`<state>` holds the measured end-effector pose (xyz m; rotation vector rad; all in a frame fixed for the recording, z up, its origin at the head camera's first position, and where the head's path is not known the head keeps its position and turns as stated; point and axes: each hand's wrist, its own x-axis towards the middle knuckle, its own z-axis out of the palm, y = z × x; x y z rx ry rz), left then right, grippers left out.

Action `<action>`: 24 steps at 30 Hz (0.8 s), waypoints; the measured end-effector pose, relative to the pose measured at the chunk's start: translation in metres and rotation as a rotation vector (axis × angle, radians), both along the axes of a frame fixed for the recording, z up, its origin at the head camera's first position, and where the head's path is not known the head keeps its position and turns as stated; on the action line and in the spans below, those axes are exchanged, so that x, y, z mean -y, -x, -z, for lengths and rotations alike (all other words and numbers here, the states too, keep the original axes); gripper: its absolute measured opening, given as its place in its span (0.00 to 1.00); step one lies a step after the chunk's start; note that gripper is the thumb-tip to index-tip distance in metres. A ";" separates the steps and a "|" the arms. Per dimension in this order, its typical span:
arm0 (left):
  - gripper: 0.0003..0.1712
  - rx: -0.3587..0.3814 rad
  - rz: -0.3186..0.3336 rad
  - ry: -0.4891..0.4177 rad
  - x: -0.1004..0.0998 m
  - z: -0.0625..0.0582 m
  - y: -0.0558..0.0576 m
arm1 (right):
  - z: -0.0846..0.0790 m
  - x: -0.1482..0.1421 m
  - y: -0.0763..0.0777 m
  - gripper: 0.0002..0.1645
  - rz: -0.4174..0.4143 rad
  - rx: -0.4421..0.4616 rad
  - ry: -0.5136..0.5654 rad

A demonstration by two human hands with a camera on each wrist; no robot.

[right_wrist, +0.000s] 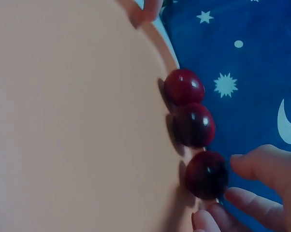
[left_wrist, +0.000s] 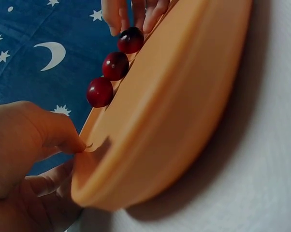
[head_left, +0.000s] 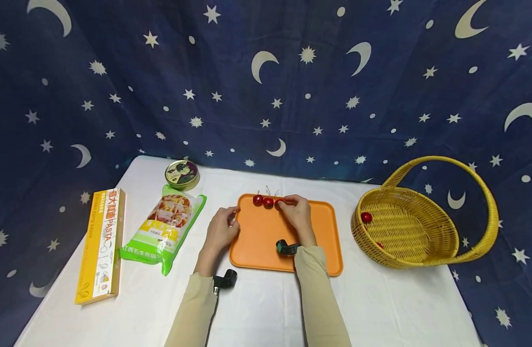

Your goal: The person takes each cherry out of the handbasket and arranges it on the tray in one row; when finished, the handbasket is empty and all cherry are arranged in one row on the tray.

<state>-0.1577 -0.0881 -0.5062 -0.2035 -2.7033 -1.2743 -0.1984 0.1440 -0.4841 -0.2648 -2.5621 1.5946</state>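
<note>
On the orange tray (head_left: 261,241), three dark red cherries stand in a row along the far rim, thin stems upward. They are the left cherry (head_left: 258,200), the middle cherry (head_left: 268,203) and the right cherry (right_wrist: 207,175). My right hand (head_left: 297,215) has its thumb and fingertips around the right cherry, partly covering it in the head view. With the thumb on top of the rim and the other fingers outside it, my left hand (head_left: 221,230) grips the tray's left edge near the far corner.
Right of the tray stands a yellow wicker basket (head_left: 448,241) with a tall handle; a red cherry (head_left: 366,218) and another red bit show inside. To the left are a round tin (head_left: 181,174), a green food bag (head_left: 162,226) and a yellow pasta box (head_left: 100,246).
</note>
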 end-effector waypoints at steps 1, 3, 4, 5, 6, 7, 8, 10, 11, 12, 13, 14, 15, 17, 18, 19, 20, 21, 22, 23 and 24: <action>0.26 0.003 -0.001 0.002 -0.001 -0.001 0.000 | -0.001 -0.002 -0.001 0.15 0.003 0.002 -0.011; 0.26 0.002 0.001 0.005 -0.002 -0.002 -0.001 | -0.005 -0.007 -0.004 0.15 0.008 0.002 -0.028; 0.26 0.000 0.002 0.008 -0.002 -0.003 -0.002 | -0.007 -0.011 -0.005 0.15 0.011 0.004 -0.032; 0.26 0.000 0.003 0.009 -0.002 -0.004 -0.002 | -0.009 -0.014 -0.006 0.15 0.015 0.001 -0.033; 0.26 0.001 0.004 0.010 -0.002 -0.004 -0.003 | -0.012 -0.018 -0.006 0.16 0.020 -0.005 -0.036; 0.26 0.001 0.006 0.013 -0.001 -0.005 -0.003 | -0.015 -0.022 -0.007 0.16 0.026 -0.011 -0.039; 0.26 0.000 0.008 0.013 -0.001 -0.005 -0.003 | -0.019 -0.027 -0.008 0.16 0.034 -0.017 -0.038; 0.26 0.002 0.003 0.016 0.000 -0.005 -0.003 | -0.029 -0.036 -0.008 0.17 0.051 -0.030 -0.048; 0.26 0.005 0.000 0.015 0.000 -0.005 -0.003 | -0.034 -0.041 -0.009 0.17 0.063 -0.039 -0.053; 0.26 0.005 -0.002 0.014 0.000 -0.004 -0.002 | -0.040 -0.046 -0.009 0.17 0.076 -0.047 -0.057; 0.26 0.004 -0.002 0.013 0.001 -0.004 -0.002 | -0.046 -0.052 -0.010 0.17 0.093 -0.049 -0.060; 0.25 0.000 -0.003 0.011 0.001 -0.004 -0.002 | -0.052 -0.059 -0.012 0.16 0.113 -0.050 -0.068; 0.25 -0.004 -0.002 0.012 0.000 -0.003 -0.002 | -0.057 -0.066 -0.013 0.16 0.131 -0.057 -0.076; 0.25 -0.009 0.004 0.012 0.000 -0.003 -0.003 | -0.066 -0.081 -0.018 0.16 0.180 -0.067 -0.086; 0.25 -0.012 0.007 0.011 0.000 -0.003 -0.003 | -0.069 -0.089 -0.020 0.16 0.202 -0.074 -0.094; 0.25 -0.014 0.009 0.011 -0.001 -0.002 -0.003 | -0.072 -0.097 -0.023 0.16 0.224 -0.081 -0.104; 0.25 -0.018 0.010 0.010 -0.001 -0.002 -0.003 | -0.074 -0.105 -0.026 0.16 0.244 -0.092 -0.114; 0.25 -0.022 0.010 0.009 -0.001 -0.002 -0.003 | -0.076 -0.114 -0.028 0.15 0.261 -0.105 -0.120; 0.25 -0.024 0.009 0.007 -0.001 -0.002 -0.003 | -0.078 -0.122 -0.031 0.15 0.279 -0.111 -0.131; 0.25 -0.027 0.010 0.005 -0.001 -0.002 -0.002 | -0.079 -0.130 -0.034 0.15 0.295 -0.120 -0.138; 0.25 -0.031 0.009 0.004 -0.001 -0.002 -0.002 | -0.079 -0.137 -0.036 0.14 0.312 -0.129 -0.148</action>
